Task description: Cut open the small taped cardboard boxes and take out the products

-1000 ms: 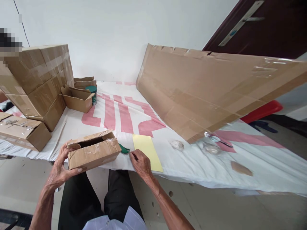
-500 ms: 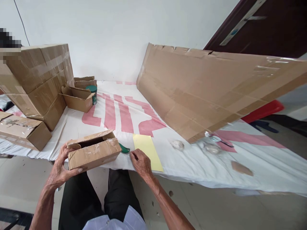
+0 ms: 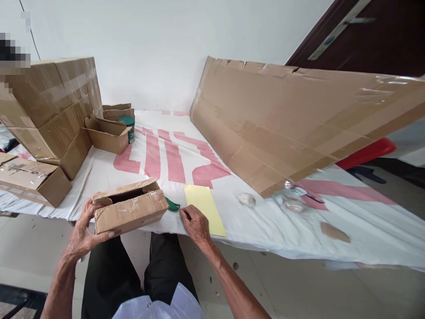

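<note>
A small cardboard box [image 3: 133,212] is tilted over the table's front edge, its top flap partly raised over a dark opening. My left hand [image 3: 83,230] grips its left end, thumb along the lower edge and fingers behind. Beyond the box's right end lies a green curved piece [image 3: 172,204], perhaps a handle; its kind is unclear. Close to that piece's tip rests my right hand [image 3: 196,223], fingers curled closed. Whether something is pinched there is hidden. Beside this hand, a yellow sheet of paper [image 3: 206,208] lies flat on the cloth.
Stacked cartons [image 3: 63,106] stand left, with a closed box [image 3: 35,179] before them. An open carton [image 3: 108,135] and a green-lidded can [image 3: 128,126] sit behind. A large cardboard panel [image 3: 282,119] leans right. Small clear-wrapped items [image 3: 294,204] lie on the white cloth.
The view has shifted very slightly. Both hands, the box and the green piece keep their places.
</note>
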Motion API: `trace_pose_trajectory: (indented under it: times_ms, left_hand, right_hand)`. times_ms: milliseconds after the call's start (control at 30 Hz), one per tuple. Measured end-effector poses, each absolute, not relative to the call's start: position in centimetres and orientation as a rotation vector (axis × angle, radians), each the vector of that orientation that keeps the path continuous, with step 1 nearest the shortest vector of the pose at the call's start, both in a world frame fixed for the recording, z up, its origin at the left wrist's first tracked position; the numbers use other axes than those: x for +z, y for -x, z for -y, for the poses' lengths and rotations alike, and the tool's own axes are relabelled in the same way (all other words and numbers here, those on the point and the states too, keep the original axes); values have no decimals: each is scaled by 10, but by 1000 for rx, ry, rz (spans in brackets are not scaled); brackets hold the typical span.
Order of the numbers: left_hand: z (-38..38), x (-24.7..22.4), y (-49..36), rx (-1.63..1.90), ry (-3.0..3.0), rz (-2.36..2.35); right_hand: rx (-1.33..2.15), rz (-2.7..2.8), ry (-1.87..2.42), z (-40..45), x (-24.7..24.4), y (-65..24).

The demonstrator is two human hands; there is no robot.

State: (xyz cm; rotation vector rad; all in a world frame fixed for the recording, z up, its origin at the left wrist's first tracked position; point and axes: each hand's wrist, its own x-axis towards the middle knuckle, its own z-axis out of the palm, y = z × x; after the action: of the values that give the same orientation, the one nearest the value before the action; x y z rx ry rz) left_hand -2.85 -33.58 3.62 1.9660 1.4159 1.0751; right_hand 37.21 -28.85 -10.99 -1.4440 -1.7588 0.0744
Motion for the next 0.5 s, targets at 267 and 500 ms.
trace_pose_trajectory:
  times_ms: [267, 500]
  left_hand:
    - [336, 38, 28, 1077, -1949, -1412]
    - [338, 38, 28, 1069, -1933, -1408]
  right_hand:
    - [79, 1739, 1464, 288, -111, -371]
    - [70, 1742, 1469, 289, -110, -370]
